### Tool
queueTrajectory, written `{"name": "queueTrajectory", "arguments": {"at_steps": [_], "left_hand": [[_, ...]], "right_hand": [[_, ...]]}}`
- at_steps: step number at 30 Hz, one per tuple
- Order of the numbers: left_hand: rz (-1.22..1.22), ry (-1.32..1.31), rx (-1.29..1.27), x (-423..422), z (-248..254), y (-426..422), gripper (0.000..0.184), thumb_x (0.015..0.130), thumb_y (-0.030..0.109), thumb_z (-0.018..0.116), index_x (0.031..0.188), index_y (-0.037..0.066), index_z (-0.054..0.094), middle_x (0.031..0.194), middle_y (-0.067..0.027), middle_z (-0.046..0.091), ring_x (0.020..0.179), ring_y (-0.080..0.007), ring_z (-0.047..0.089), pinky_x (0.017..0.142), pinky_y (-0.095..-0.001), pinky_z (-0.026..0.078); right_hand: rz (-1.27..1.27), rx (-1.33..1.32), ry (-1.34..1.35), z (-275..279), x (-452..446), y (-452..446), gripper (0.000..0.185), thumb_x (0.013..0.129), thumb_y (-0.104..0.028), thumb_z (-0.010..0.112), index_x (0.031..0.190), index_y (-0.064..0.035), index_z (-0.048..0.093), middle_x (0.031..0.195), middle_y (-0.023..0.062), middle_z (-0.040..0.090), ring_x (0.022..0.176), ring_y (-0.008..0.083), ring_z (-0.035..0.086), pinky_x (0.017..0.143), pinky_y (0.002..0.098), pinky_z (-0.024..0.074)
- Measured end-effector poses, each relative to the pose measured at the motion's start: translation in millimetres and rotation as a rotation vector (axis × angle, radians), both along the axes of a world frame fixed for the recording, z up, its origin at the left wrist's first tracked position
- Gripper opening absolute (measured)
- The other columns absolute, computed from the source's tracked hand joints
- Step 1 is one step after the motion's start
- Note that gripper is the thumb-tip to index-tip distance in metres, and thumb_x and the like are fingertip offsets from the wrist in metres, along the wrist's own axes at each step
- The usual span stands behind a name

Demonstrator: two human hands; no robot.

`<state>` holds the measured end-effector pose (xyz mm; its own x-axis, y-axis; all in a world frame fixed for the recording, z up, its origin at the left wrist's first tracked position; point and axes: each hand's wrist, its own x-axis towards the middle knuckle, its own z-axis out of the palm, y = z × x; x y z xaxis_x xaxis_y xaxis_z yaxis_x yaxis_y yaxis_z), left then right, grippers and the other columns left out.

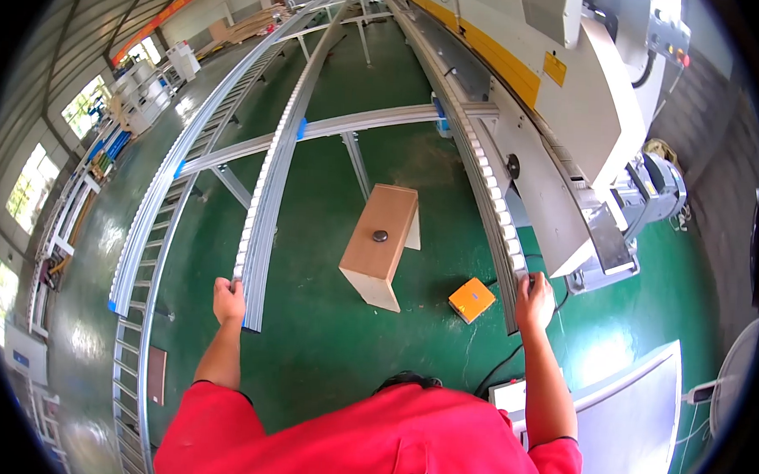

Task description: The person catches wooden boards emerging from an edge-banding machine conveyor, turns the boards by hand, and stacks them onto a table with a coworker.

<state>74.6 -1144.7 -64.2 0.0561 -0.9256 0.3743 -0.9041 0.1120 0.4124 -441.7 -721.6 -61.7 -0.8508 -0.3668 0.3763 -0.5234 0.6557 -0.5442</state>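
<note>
My left hand (228, 302) rests closed at the near end of the left roller rail (272, 207), with its fingers bent against the rail's outer side. At the near end of the right roller rail (497, 225), my right hand (534, 301) is closed on the rail's outer edge. White rollers line both rails. Between the rails, a brown wooden stool (384, 224) with a dark round object (380, 235) on top stands on the green floor. A yellow-orange box (471, 300), possibly a pedal, lies beside the right rail.
A large white and yellow machine (522, 65) runs along the right, with a motor (657, 183) at its near end. A metal crossbar (368, 120) joins the rails. Another roller rail (156, 202) stands at left. A monitor-like panel (629, 426) is near my right arm.
</note>
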Motion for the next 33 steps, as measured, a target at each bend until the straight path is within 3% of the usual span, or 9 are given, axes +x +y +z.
{"name": "queueTrajectory", "arguments": {"at_steps": [8,10,15,20,24,25,28,29,33], "left_hand": [[-0.002,-0.010,0.006,2,-3,-3,0.032,0.091,0.038,0.062,0.094,0.008,0.052,0.094,-0.0098,0.062,0.085,-0.0335,0.062,0.075,-0.0468,0.049],[0.002,0.001,0.017,0,1,0,0.032,0.091,0.038,0.063,0.093,0.008,0.052,0.094,-0.0096,0.062,0.085,-0.0330,0.063,0.075,-0.0464,0.049],[0.000,-0.014,0.008,0,2,1,0.032,0.091,0.038,0.064,0.093,0.008,0.052,0.091,-0.0084,0.063,0.083,-0.0315,0.063,0.073,-0.0465,0.049],[0.014,-0.010,0.022,-1,4,2,0.033,0.091,0.038,0.064,0.092,0.008,0.052,0.091,-0.0085,0.062,0.083,-0.0318,0.062,0.073,-0.0461,0.049],[0.025,-0.009,0.032,-2,6,3,0.033,0.091,0.038,0.064,0.091,0.007,0.052,0.091,-0.0089,0.062,0.083,-0.0318,0.062,0.073,-0.0457,0.049],[0.028,-0.007,0.031,-3,6,3,0.033,0.091,0.038,0.064,0.091,0.007,0.052,0.092,-0.0091,0.062,0.083,-0.0318,0.062,0.074,-0.0456,0.049],[-0.008,0.003,0.018,2,1,-1,0.033,0.091,0.038,0.064,0.092,0.006,0.052,0.092,-0.0096,0.061,0.083,-0.0320,0.061,0.074,-0.0455,0.048],[-0.012,0.006,-0.002,2,1,-1,0.033,0.091,0.037,0.063,0.091,0.006,0.052,0.090,-0.0104,0.061,0.082,-0.0323,0.061,0.073,-0.0459,0.048],[-0.007,-0.003,0.004,3,-1,-2,0.033,0.091,0.036,0.063,0.091,0.005,0.052,0.090,-0.0108,0.061,0.082,-0.0326,0.061,0.074,-0.0461,0.048]], "right_hand": [[-0.002,-0.385,-0.263,-9,-18,8,0.024,0.095,-0.022,0.058,0.103,0.0002,0.063,0.089,0.0176,0.068,0.083,0.0318,0.066,0.077,0.0403,0.0510],[-0.023,-0.528,-0.376,-31,-48,20,0.023,0.095,-0.017,0.056,0.109,-0.0001,0.063,0.088,0.0084,0.066,0.076,0.0162,0.062,0.071,0.0311,0.0506],[-0.220,-1.008,-0.545,-7,-110,61,0.022,0.096,-0.015,0.053,0.113,-0.0033,0.058,0.090,0.0050,0.062,0.074,0.0135,0.058,0.066,0.0287,0.0476],[-0.502,-1.105,-0.406,2,-167,104,0.023,0.094,-0.020,0.055,0.109,-0.0033,0.058,0.089,0.0040,0.060,0.071,0.0124,0.056,0.063,0.0266,0.0451],[-0.537,-1.292,-0.567,-6,-196,128,0.052,0.096,-0.037,0.057,0.129,0.0020,0.053,0.119,0.0132,0.056,0.107,0.0233,0.056,0.090,0.0340,0.0455],[-0.526,-1.315,-0.635,-5,-198,133,0.071,0.096,-0.045,0.057,0.144,0.0045,0.041,0.142,0.0197,0.045,0.131,0.0310,0.046,0.108,0.0397,0.0373],[-0.479,-1.442,-0.706,-6,-206,134,0.085,0.095,-0.046,0.057,0.153,0.0058,0.024,0.156,0.0255,0.030,0.143,0.0366,0.035,0.116,0.0436,0.0308],[-0.335,-1.506,-0.748,-6,-205,136,0.095,0.095,-0.048,0.057,0.156,0.0058,0.007,0.161,0.0287,0.016,0.149,0.0393,0.023,0.121,0.0460,0.0234],[-0.330,-1.544,-0.809,-5,-211,136,0.098,0.094,-0.048,0.055,0.155,0.0072,0.003,0.161,0.0294,0.016,0.148,0.0399,0.025,0.121,0.0466,0.0231]]}}
